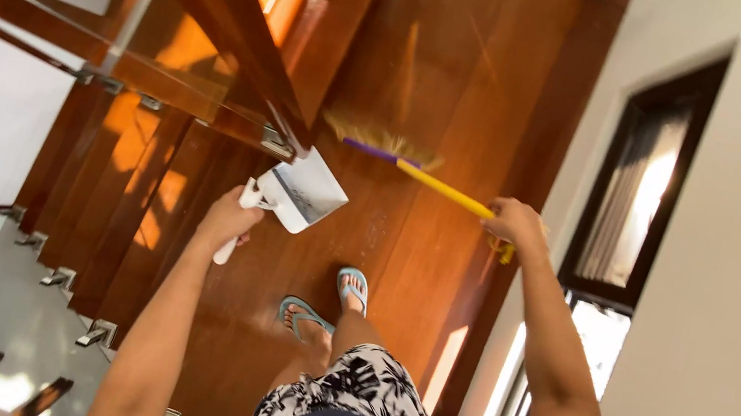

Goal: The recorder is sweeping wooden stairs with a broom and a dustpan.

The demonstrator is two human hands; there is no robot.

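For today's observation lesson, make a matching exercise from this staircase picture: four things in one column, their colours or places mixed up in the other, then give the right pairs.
Things:
1. dustpan
2. broom
3. flip-flops
4. window

Descriptions:
A. light blue, on the feet
B. white, held in the left hand
C. dark-framed, in the wall on the right
D. yellow handle, held in the right hand

Pairs: 1-B, 2-D, 3-A, 4-C

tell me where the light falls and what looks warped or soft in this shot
Head view: warm sun patches glare on the wooden stair treads and landing; the window is blown out; wide-angle warp bends the walls and both arms; the broom in the right hand looks slightly soft; the white dustpan in the left hand is sharp.
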